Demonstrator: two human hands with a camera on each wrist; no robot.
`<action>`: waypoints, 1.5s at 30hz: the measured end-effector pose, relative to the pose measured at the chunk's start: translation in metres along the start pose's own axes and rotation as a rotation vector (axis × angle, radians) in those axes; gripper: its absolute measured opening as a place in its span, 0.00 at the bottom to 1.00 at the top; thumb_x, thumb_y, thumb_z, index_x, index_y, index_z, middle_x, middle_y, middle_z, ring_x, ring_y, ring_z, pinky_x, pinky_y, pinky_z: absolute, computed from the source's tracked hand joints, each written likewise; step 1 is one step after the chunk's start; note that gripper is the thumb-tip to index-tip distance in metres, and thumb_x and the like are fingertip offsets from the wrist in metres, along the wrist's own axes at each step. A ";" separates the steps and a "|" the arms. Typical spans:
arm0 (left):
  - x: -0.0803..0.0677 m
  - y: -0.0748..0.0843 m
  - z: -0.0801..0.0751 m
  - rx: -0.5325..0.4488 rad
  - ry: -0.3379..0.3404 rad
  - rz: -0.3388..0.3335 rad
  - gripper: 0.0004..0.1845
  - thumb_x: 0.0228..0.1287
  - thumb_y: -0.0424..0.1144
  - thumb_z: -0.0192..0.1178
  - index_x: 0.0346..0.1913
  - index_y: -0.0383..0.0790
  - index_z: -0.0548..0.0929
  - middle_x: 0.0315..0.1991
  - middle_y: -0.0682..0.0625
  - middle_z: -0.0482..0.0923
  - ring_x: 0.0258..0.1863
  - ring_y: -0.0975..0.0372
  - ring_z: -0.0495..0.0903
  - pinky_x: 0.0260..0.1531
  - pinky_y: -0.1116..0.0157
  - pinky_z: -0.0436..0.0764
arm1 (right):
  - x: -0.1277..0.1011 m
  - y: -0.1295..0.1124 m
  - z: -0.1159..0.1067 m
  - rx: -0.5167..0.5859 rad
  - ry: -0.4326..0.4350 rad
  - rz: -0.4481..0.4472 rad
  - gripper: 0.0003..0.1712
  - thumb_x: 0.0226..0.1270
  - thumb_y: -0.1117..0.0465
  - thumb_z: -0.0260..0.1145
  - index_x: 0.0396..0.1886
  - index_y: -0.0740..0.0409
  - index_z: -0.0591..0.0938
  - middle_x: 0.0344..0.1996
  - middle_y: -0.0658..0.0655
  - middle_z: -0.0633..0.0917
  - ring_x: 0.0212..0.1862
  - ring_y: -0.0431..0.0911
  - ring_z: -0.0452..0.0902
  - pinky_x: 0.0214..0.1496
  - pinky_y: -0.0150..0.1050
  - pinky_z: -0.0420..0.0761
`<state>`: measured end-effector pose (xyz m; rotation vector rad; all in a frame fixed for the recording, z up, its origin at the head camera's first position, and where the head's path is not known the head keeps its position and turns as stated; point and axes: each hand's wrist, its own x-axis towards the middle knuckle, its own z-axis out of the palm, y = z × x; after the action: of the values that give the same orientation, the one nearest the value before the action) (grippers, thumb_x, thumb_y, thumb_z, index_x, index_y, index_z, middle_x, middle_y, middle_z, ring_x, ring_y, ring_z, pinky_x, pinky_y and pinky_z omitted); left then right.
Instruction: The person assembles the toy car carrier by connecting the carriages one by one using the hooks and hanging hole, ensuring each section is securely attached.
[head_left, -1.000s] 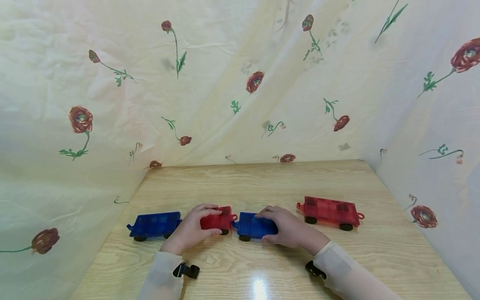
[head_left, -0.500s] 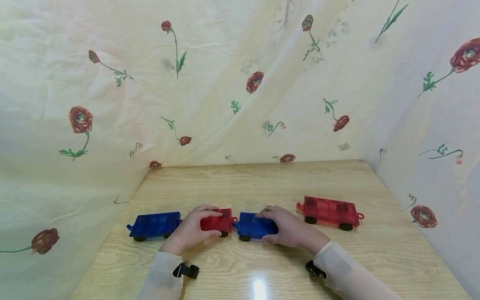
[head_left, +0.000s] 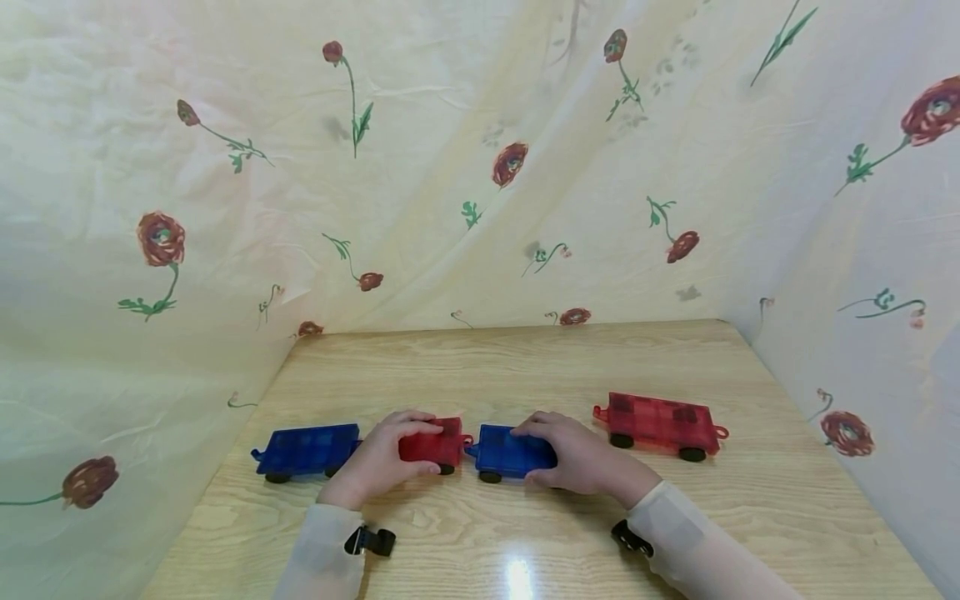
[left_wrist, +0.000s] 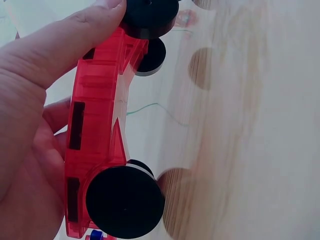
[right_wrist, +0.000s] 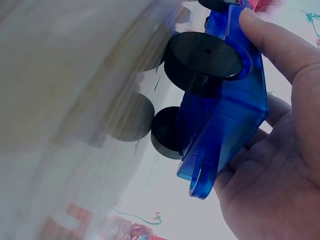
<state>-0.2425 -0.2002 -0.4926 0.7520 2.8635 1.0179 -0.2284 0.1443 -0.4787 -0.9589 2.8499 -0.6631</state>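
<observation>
On the wooden table (head_left: 525, 358) my left hand (head_left: 429, 448) grips a short red toy wagon (head_left: 452, 444), fingers over its top and thumb on the near side. My right hand (head_left: 525, 455) grips a blue wagon (head_left: 498, 451) the same way. The two wagons stand end to end, with their couplings touching. In the left wrist view the red wagon (left_wrist: 97, 130) shows black wheels, and my thumb (left_wrist: 60, 45) lies along it. The right wrist view shows the blue wagon (right_wrist: 230, 100) under my thumb (right_wrist: 280, 45).
A longer blue wagon (head_left: 303, 450) stands just left of my left hand, which hides its join to the red one. A long red wagon (head_left: 660, 423) stands apart at the right. Flowered cloth (head_left: 450, 167) walls in the table on the back and both sides.
The red wagon and the long blue wagon have shifted very slightly to the left with my left hand. My right hand and its blue wagon have stayed put.
</observation>
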 end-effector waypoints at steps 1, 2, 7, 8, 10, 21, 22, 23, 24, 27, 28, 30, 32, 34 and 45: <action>0.000 0.000 0.000 0.000 0.001 0.003 0.29 0.49 0.58 0.72 0.58 0.68 0.79 0.64 0.67 0.65 0.65 0.61 0.64 0.56 0.52 0.74 | 0.000 0.000 0.000 0.001 0.000 -0.001 0.37 0.54 0.39 0.73 0.65 0.38 0.75 0.61 0.46 0.72 0.60 0.47 0.68 0.58 0.49 0.74; 0.000 0.000 0.000 0.000 0.002 0.007 0.29 0.49 0.58 0.72 0.58 0.67 0.79 0.64 0.66 0.66 0.65 0.60 0.64 0.56 0.52 0.74 | 0.000 0.000 0.000 0.003 0.000 -0.001 0.37 0.54 0.40 0.73 0.64 0.38 0.75 0.61 0.46 0.72 0.60 0.47 0.68 0.58 0.49 0.74; 0.001 0.001 0.001 -0.009 -0.002 0.032 0.30 0.49 0.58 0.71 0.58 0.67 0.79 0.65 0.63 0.66 0.65 0.58 0.64 0.56 0.49 0.73 | -0.001 0.000 -0.001 0.010 -0.001 0.008 0.37 0.54 0.40 0.73 0.64 0.38 0.75 0.61 0.45 0.72 0.60 0.47 0.68 0.58 0.49 0.74; 0.001 0.001 0.001 -0.013 -0.004 0.030 0.30 0.49 0.58 0.71 0.58 0.67 0.79 0.65 0.63 0.66 0.65 0.58 0.64 0.56 0.49 0.73 | -0.001 0.000 -0.001 0.010 -0.002 0.008 0.36 0.54 0.40 0.73 0.64 0.38 0.75 0.61 0.45 0.72 0.60 0.47 0.68 0.58 0.49 0.74; 0.001 0.002 0.001 -0.020 -0.010 0.015 0.29 0.49 0.58 0.72 0.58 0.69 0.79 0.65 0.64 0.66 0.65 0.59 0.63 0.56 0.49 0.73 | -0.001 0.000 -0.001 0.009 -0.002 0.006 0.36 0.54 0.40 0.73 0.64 0.38 0.75 0.61 0.45 0.72 0.60 0.47 0.68 0.58 0.49 0.74; 0.000 0.000 -0.001 -0.021 -0.007 -0.024 0.29 0.48 0.57 0.72 0.58 0.68 0.79 0.64 0.67 0.65 0.65 0.61 0.63 0.56 0.53 0.74 | -0.001 0.003 -0.001 0.012 0.002 0.000 0.36 0.54 0.39 0.73 0.64 0.37 0.75 0.60 0.45 0.72 0.60 0.46 0.69 0.58 0.50 0.74; 0.000 0.000 -0.001 -0.024 -0.006 -0.025 0.29 0.48 0.57 0.73 0.57 0.68 0.79 0.64 0.67 0.65 0.65 0.61 0.63 0.55 0.53 0.74 | -0.001 0.003 -0.001 0.011 0.002 0.001 0.36 0.54 0.39 0.73 0.64 0.36 0.75 0.60 0.44 0.72 0.60 0.46 0.69 0.58 0.50 0.74; 0.000 -0.001 -0.001 -0.024 -0.006 -0.025 0.29 0.48 0.57 0.72 0.57 0.69 0.79 0.64 0.68 0.65 0.65 0.61 0.63 0.55 0.54 0.75 | -0.001 0.004 -0.001 0.011 0.003 0.000 0.36 0.54 0.39 0.73 0.64 0.36 0.75 0.60 0.44 0.72 0.60 0.46 0.69 0.58 0.50 0.74; 0.000 -0.001 -0.001 -0.023 -0.005 -0.024 0.29 0.48 0.57 0.72 0.57 0.69 0.79 0.64 0.68 0.65 0.65 0.61 0.63 0.55 0.54 0.75 | 0.000 0.004 -0.001 0.010 0.002 0.000 0.36 0.54 0.39 0.73 0.64 0.36 0.75 0.60 0.44 0.72 0.60 0.46 0.69 0.58 0.50 0.74; -0.001 -0.001 0.000 -0.016 -0.004 -0.024 0.29 0.48 0.58 0.72 0.57 0.70 0.79 0.64 0.69 0.64 0.65 0.61 0.63 0.54 0.55 0.76 | 0.000 0.005 -0.001 0.015 0.002 -0.004 0.36 0.54 0.39 0.73 0.64 0.36 0.75 0.60 0.44 0.72 0.60 0.46 0.69 0.58 0.50 0.74; 0.000 -0.001 0.000 -0.016 -0.004 -0.022 0.29 0.48 0.58 0.72 0.57 0.70 0.79 0.63 0.69 0.64 0.65 0.61 0.63 0.54 0.55 0.76 | 0.000 0.005 -0.002 0.015 0.002 -0.005 0.36 0.54 0.40 0.73 0.64 0.37 0.75 0.60 0.45 0.72 0.60 0.46 0.69 0.58 0.50 0.74; 0.000 0.000 0.000 -0.018 -0.005 -0.019 0.29 0.48 0.58 0.72 0.57 0.70 0.79 0.64 0.69 0.65 0.65 0.61 0.63 0.54 0.55 0.76 | 0.000 0.004 -0.002 0.018 0.001 -0.006 0.36 0.54 0.40 0.73 0.64 0.37 0.75 0.60 0.45 0.73 0.60 0.46 0.69 0.59 0.50 0.74; 0.000 0.000 0.000 -0.020 -0.007 -0.015 0.29 0.48 0.58 0.72 0.57 0.69 0.79 0.64 0.68 0.65 0.65 0.62 0.63 0.55 0.55 0.75 | 0.000 0.004 -0.002 0.019 -0.001 -0.004 0.36 0.54 0.40 0.73 0.64 0.37 0.75 0.60 0.45 0.72 0.60 0.46 0.69 0.59 0.50 0.73; 0.000 0.000 0.000 -0.021 -0.012 -0.008 0.30 0.48 0.57 0.72 0.58 0.68 0.79 0.65 0.65 0.66 0.65 0.62 0.63 0.55 0.54 0.74 | 0.000 0.003 -0.002 0.021 -0.004 -0.003 0.36 0.55 0.40 0.73 0.64 0.38 0.75 0.60 0.45 0.72 0.60 0.46 0.69 0.59 0.50 0.73; 0.000 0.000 0.000 -0.021 -0.014 -0.023 0.30 0.47 0.58 0.72 0.58 0.69 0.79 0.64 0.68 0.65 0.65 0.62 0.63 0.55 0.54 0.75 | -0.001 0.003 -0.001 0.020 -0.007 0.002 0.37 0.55 0.38 0.71 0.66 0.37 0.73 0.60 0.45 0.72 0.60 0.46 0.69 0.59 0.49 0.74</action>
<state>-0.2428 -0.2005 -0.4928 0.7200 2.8382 1.0337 -0.2300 0.1474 -0.4789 -0.9537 2.8327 -0.6850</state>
